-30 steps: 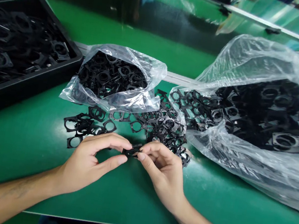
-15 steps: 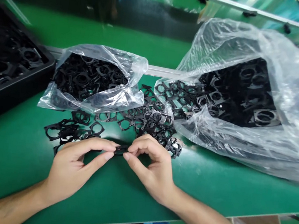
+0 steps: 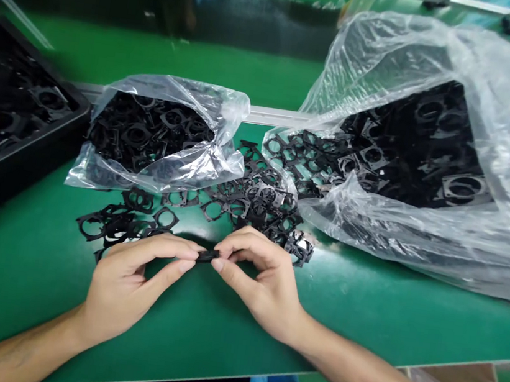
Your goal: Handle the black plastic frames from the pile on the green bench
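Observation:
Between my two hands is a small black plastic frame (image 3: 207,256), seen nearly edge-on, just above the green table. My left hand (image 3: 129,287) pinches its left end between thumb and fingers. On the other end, the thumb and fingers of my right hand (image 3: 265,286) are closed too. Whether it is one frame or a few stacked together I cannot tell. Behind my hands lies a loose pile of flat black frames (image 3: 264,195) with round openings. A smaller group of the same frames (image 3: 93,226) lies beyond my left hand.
A clear plastic bag (image 3: 192,170) full of black frames stands at the back left. A larger clear bag (image 3: 400,229) of them lies open at the right. At far left is a black bin (image 3: 46,138) of similar parts. The green table's (image 3: 197,346) front edge is near me.
The view has shifted slightly, and the right bag appears a little higher. Both hands keep their pinch on the black frame, which looks slightly tilted compared with before.

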The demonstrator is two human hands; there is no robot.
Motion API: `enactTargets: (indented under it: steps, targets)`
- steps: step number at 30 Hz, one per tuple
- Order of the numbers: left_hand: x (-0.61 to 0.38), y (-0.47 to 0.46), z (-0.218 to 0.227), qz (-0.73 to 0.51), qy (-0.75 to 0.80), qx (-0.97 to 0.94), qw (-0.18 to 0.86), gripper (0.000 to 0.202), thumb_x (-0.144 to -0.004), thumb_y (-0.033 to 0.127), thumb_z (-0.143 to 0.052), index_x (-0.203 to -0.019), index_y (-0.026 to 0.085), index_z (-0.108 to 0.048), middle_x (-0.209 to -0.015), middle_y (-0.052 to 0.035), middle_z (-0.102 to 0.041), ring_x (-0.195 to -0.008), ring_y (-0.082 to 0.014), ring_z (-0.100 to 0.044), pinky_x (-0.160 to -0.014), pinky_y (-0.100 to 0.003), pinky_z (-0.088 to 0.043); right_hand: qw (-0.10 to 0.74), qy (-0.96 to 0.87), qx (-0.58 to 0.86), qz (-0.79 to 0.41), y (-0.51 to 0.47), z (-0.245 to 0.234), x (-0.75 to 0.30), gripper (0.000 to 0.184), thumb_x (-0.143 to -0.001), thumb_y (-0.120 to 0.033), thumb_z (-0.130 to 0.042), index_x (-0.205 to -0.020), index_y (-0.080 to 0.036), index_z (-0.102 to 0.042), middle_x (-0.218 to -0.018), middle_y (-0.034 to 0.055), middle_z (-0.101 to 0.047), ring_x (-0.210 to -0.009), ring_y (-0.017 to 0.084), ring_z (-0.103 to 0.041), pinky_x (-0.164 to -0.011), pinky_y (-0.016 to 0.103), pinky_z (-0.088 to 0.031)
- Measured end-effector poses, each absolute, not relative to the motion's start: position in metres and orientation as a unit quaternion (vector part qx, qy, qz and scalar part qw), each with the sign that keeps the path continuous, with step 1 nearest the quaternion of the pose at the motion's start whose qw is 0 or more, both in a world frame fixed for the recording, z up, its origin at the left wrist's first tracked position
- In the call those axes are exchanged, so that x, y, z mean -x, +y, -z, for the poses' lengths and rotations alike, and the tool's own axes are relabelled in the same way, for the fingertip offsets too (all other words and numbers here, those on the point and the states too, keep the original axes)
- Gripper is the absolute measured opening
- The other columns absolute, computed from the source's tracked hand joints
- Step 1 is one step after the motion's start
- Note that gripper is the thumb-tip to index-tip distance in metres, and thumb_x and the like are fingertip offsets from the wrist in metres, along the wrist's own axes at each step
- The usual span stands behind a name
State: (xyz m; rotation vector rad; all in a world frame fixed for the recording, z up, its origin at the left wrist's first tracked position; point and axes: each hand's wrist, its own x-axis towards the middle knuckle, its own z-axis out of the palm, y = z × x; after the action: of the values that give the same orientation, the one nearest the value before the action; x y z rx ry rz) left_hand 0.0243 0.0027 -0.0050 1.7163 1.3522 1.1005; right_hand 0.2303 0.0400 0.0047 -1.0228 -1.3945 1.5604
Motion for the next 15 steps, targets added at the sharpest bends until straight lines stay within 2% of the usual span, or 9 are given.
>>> enactTargets:
  steps: [4,10,15]
  targets:
    - [-0.0245,0.003,0.0039,-0.423,0.525,-0.66,0.331,0.017,-0.09,0.01,-0.07,-0.096,0.025,-0.075,-0.097,0.0021,-0.082,-0.087,-0.0133,-0.078,-0.084,-0.021,-0.062,0.389,-0.543,0.408,-0.622,0.0406,-0.0048,-0.2305,0.003,-0.088,-0.02,-0.076,-0.09,-0.019,-0.074,-0.087,0.0031,-0.069,-0.078,0.014,-0.065,-0.072,0.027,-0.056]
    - [-0.0244,0.0023,0.002,-0.415,0.534,-0.654,0.339,0.018,-0.09,0.011,-0.071,-0.097,0.027,-0.075,-0.098,0.0037,-0.082,-0.087,-0.0123,-0.077,-0.084,-0.02,-0.061,0.392,-0.554,0.414,-0.607,0.0415,-0.0078,-0.2298,0.02,-0.086,-0.037,-0.08,-0.084,-0.018,-0.074,-0.079,0.0025,-0.068,-0.072,0.015,-0.064,-0.071,0.029,-0.057]
    - [-0.024,0.0028,0.0021,-0.427,0.525,-0.65,0.346,0.018,-0.09,0.009,-0.07,-0.097,0.026,-0.075,-0.098,0.0039,-0.081,-0.089,-0.0112,-0.077,-0.086,-0.019,-0.06,0.398,-0.56,0.401,-0.605,0.0412,-0.0069,-0.2293,0.009,-0.087,-0.026,-0.079,-0.088,-0.019,-0.073,-0.082,0.002,-0.068,-0.074,0.014,-0.065,-0.074,0.028,-0.059]
